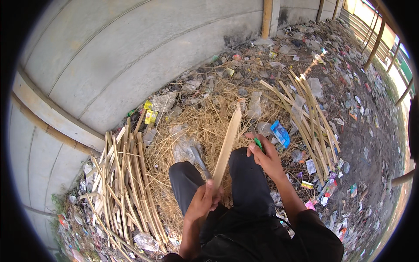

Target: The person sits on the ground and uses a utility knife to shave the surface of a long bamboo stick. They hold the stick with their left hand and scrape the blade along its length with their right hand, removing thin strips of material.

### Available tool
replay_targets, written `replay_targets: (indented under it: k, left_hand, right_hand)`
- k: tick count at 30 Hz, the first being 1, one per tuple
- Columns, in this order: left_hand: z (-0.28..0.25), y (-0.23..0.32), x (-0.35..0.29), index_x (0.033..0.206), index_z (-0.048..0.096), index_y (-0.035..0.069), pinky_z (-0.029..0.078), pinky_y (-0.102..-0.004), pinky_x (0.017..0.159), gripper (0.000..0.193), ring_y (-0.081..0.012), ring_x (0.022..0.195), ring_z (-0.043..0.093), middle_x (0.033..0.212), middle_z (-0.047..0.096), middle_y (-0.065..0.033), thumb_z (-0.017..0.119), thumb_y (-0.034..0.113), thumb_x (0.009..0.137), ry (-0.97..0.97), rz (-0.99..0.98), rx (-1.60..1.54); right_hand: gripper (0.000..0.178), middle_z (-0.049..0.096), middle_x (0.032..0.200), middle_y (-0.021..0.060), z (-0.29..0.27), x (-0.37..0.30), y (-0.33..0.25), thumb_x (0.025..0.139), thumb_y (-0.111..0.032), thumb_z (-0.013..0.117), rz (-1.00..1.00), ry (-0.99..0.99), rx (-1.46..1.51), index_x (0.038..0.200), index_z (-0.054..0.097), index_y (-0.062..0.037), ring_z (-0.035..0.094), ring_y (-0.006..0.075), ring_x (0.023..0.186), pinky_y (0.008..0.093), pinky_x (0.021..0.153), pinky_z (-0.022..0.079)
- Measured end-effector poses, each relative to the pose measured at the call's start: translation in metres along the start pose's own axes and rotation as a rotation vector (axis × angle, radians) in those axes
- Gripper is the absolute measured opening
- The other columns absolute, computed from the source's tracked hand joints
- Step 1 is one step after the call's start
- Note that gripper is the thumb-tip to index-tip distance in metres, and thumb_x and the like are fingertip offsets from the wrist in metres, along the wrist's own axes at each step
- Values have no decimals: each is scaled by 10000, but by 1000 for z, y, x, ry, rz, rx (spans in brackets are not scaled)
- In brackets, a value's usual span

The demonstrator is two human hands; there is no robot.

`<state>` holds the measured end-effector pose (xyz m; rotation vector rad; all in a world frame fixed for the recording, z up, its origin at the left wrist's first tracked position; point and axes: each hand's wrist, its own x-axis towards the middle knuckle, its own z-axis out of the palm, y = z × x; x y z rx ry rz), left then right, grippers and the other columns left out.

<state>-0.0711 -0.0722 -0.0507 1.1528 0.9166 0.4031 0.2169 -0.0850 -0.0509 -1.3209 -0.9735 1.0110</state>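
My left hand (pixel 203 201) is closed round the lower end of a flat, pale bamboo strip (pixel 228 142), which slants up and away between my knees. Beside that hand, a grey blade-like piece (pixel 199 160) crosses my left knee; whether the hand also grips it, I cannot tell. My right hand (pixel 267 156), just right of my right knee, is closed on a small green-handled knife (pixel 258 143). Its thin dark blade points upward and is hard to make out. The knife and the strip are apart.
A pile of split bamboo strips (pixel 124 187) lies to my left, a smaller pile (pixel 310 122) at the right. Straw-like shavings (pixel 174 135) cover the ground before me. A blue wrapper (pixel 280 134) and scattered litter lie around. A concrete wall (pixel 144 48) rises behind.
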Motion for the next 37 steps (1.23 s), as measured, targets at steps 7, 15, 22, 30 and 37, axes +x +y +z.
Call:
replay_targets:
  k: [7, 15, 22, 30, 37]
  left_hand:
    - [12, 6, 3, 1074, 626, 14, 456, -274, 493, 680, -127, 550, 551, 745, 567, -43, 270, 580, 1202, -169, -16, -49]
    - [11, 9, -3, 1232, 601, 7, 594, -351, 655, 607, -215, 771, 749, 826, 691, -112, 529, 602, 1135, -77, 193, 16]
    - [19, 19, -27, 1231, 610, -12, 574, -464, 683, 601, -361, 767, 759, 868, 741, -207, 899, 419, 929, 418, 305, 920]
    - [17, 8, -23, 1290, 598, -157, 551, -489, 660, 671, -445, 723, 744, 783, 695, -295, 835, 397, 996, 321, 284, 814]
    - [18, 9, -13, 1271, 575, -155, 552, -527, 624, 662, -509, 732, 732, 734, 680, -311, 820, 400, 1008, 353, 365, 725]
  right_hand:
    - [370, 449, 607, -78, 28, -5, -5, 1119, -320, 691, 61, -100, 187, 851, 601, -82, 357, 21, 500, 270, 455, 256]
    - [346, 542, 621, -33, 35, -4, -3, 1094, -288, 724, 52, 44, 275, 854, 677, -42, 386, 25, 486, 269, 446, 250]
    - [296, 727, 781, 85, 24, 9, -15, 1085, -281, 730, 59, 156, 405, 963, 714, -12, 399, 29, 496, 257, 458, 262]
    - [342, 654, 835, 37, 14, 4, -8, 1136, -365, 623, -196, 16, 153, 1088, 649, -28, 470, 55, 590, 259, 536, 324]
    - [489, 788, 1120, 108, 10, -36, 11, 1096, -472, 672, -483, -183, -544, 1327, 574, -53, 813, 342, 1007, 353, 873, 603]
